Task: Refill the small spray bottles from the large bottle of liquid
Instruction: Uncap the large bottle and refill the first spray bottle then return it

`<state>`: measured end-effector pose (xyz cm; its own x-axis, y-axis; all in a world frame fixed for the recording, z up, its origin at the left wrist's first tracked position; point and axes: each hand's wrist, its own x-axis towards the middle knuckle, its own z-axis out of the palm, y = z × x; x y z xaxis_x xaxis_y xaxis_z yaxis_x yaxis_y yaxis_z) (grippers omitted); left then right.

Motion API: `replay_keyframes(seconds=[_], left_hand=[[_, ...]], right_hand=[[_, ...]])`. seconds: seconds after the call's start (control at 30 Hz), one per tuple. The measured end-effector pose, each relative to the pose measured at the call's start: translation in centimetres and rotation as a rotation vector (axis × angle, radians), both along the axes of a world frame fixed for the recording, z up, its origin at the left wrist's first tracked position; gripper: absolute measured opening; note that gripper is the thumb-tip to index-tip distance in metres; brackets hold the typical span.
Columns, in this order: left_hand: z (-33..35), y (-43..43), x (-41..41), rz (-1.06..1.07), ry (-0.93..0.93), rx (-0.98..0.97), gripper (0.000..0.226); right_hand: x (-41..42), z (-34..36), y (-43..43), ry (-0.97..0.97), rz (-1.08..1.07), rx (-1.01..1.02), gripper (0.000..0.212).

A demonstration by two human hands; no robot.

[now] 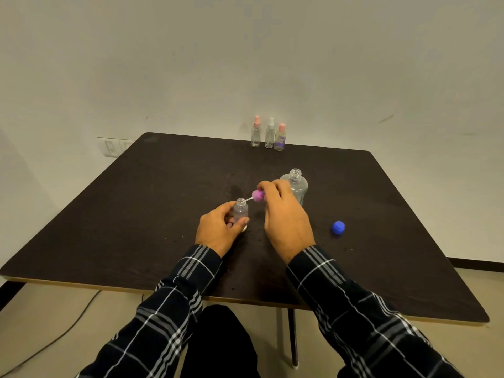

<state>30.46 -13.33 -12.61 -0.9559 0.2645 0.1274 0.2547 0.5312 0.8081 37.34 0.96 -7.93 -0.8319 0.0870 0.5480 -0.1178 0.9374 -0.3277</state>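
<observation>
Small spray bottle point(241, 211), open at the neck, stands upright on the worktop point(141, 214), in front of and to the left of the large bottle point(296, 186), near it but apart. Your left grip point(218, 230) is curled round its lower body: the thumb lies across the front, the fingers wrap behind, and the threaded neck stands free above them. Your right grip point(283, 214) hangs between this bottle and the large bottle, partly covering the large bottle's lower left side, and pinches the purple spray head point(257, 195) in its fingertips. The head is tilted, and its thin dip tube point(248, 199) slants down and left toward the small bottle's mouth. You cannot tell whether the tube's tip is inside the mouth or just over it.

The large bottle is upright, clear and uncapped. The blue cap point(338, 228) lies on the worktop in front of and to the right of the large bottle, well apart from both grips. Behind the large bottle and slightly left, at the worktop's far edge, three capped spray bottles point(270, 135) stand in a close row.
</observation>
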Motion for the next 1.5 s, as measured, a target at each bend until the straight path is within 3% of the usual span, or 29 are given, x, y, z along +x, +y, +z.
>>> replay_keyframes(seconds=[0.13,0.3,0.47,0.63,0.77,0.93,1.1,1.2,1.3,1.4,1.5], left_hand=[[0.0,-0.1,0.0,-0.010,-0.001,0.002,0.051],[0.1,-0.3,0.0,-0.011,-0.008,0.009,0.047],[0.1,-0.3,0.1,-0.006,0.018,-0.013,0.046],[0.1,-0.3,-0.1,0.009,-0.002,-0.051,0.030],[-0.1,-0.3,-0.2,0.008,0.021,-0.028,0.032],[-0.1,-0.3,-0.1,-0.014,0.021,-0.018,0.041],[-0.1,-0.4,-0.1,0.002,-0.014,0.007,0.038],[0.0,-0.5,-0.1,-0.008,-0.005,0.007,0.043],[-0.1,-0.5,-0.2,-0.028,0.007,0.018,0.049],[0.0,-0.5,-0.2,-0.035,0.013,0.012,0.050],[0.0,-0.5,-0.2,-0.027,0.031,-0.008,0.047]], right_hand=[[-1.7,1.0,-0.5,-0.177,0.161,-0.007,0.036],[-3.8,1.6,-0.7,-0.347,0.147,-0.252,0.021],[-5.0,1.0,-0.5,-0.342,0.088,-0.352,0.008],[-4.5,1.2,-1.0,-0.358,-0.049,-0.243,0.042],[-4.0,1.4,-1.0,-0.412,0.081,-0.295,0.061],[-4.0,0.5,-1.1,-0.318,0.052,-0.427,0.014],[-4.1,-0.1,-1.2,-0.372,-0.080,-0.355,0.041],[-3.8,0.0,-1.0,-0.358,0.003,-0.405,0.051],[-4.0,-0.2,-0.8,-0.412,0.141,-0.474,0.042],[-4.4,-0.6,-0.5,-0.347,0.069,-0.519,0.018],[-4.3,-0.8,-0.3,-0.340,0.003,-0.487,0.032]])
